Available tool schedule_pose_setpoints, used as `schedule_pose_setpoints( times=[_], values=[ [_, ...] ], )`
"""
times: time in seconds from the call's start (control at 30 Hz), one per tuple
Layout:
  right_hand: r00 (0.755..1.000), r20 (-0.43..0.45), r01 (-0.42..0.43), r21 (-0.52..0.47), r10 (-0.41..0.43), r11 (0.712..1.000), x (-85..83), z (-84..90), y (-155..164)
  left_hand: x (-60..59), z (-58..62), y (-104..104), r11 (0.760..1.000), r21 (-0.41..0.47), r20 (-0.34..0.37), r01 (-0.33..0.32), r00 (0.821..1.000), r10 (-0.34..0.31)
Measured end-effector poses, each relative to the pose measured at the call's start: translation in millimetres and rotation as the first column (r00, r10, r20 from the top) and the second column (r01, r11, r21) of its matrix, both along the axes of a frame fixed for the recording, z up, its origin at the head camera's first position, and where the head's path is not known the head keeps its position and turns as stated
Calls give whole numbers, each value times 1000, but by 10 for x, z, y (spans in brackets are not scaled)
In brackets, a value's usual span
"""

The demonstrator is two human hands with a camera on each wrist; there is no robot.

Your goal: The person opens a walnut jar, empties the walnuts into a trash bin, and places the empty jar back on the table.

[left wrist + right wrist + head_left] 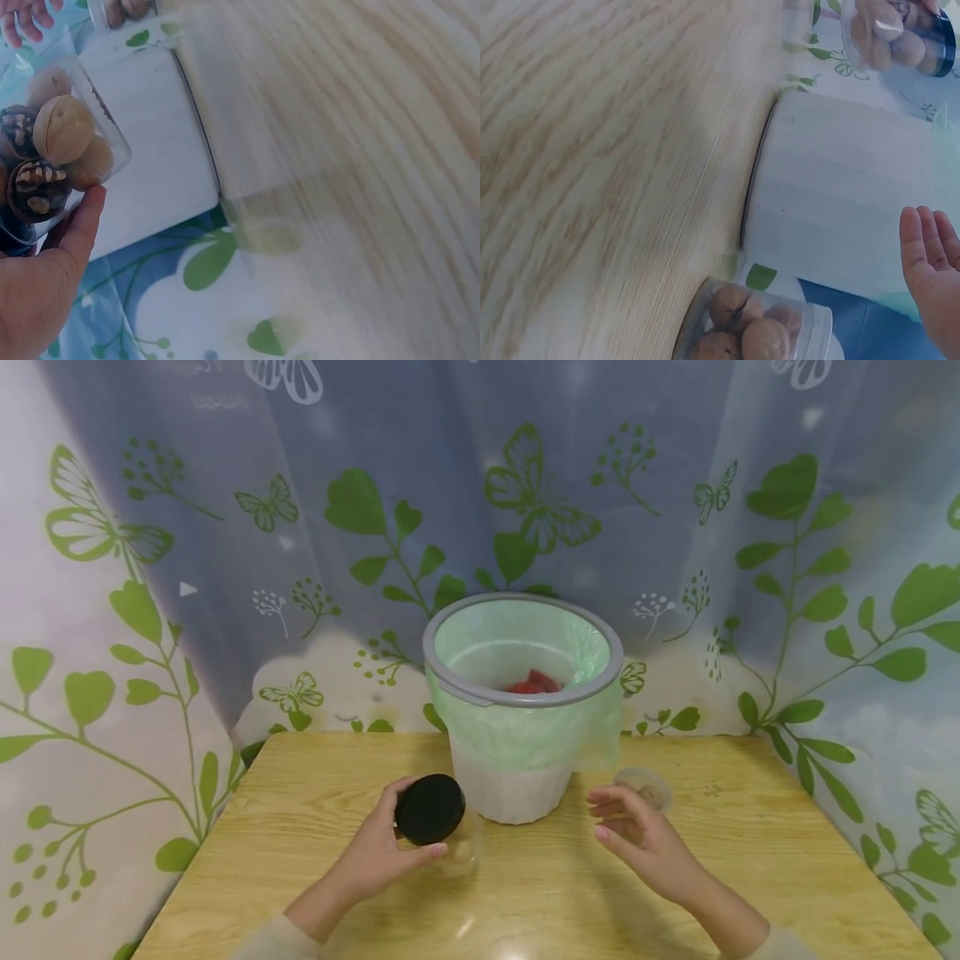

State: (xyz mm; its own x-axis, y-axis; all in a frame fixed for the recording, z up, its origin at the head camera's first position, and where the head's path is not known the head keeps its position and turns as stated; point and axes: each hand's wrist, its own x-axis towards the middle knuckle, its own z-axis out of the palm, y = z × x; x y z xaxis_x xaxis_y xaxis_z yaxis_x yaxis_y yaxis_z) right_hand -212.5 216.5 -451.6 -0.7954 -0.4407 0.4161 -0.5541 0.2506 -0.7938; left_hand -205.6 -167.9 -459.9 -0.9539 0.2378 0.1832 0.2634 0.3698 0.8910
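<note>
Walnut jar in my left hand, right hand free.

My left hand (375,858) grips a black-lidded jar of walnuts (438,822) just above the wooden table (540,893); my right hand (637,839) hovers relaxed, fingers loose, near a second open jar (643,787) beside the lined white bin (522,710).

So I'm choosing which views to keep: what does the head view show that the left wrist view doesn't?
Only the head view shows the black lid, the bin's grey rim, its green liner and something red inside. Only the left wrist view shows the walnuts clearly, some cracked. Both show the left hand gripping the jar, the right hand, the white bin and the wooden table.
</note>
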Motion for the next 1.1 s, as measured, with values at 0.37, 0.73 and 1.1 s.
schedule_pose_setpoints(
  times=[0.37,0.73,1.1],
  values=[
    [999,-36,5,-42,-7,999,36,-3,-105,60,7,191,1000,28,11,6,1000,-6],
    [991,-137,-14,-129,-3,991,42,19,-260,103,-4,373,996,85,5,28,1000,-29],
    [992,-128,-25,-163,4,986,65,31,-446,110,26,541,993,116,-42,30,999,-25]
  ],
)
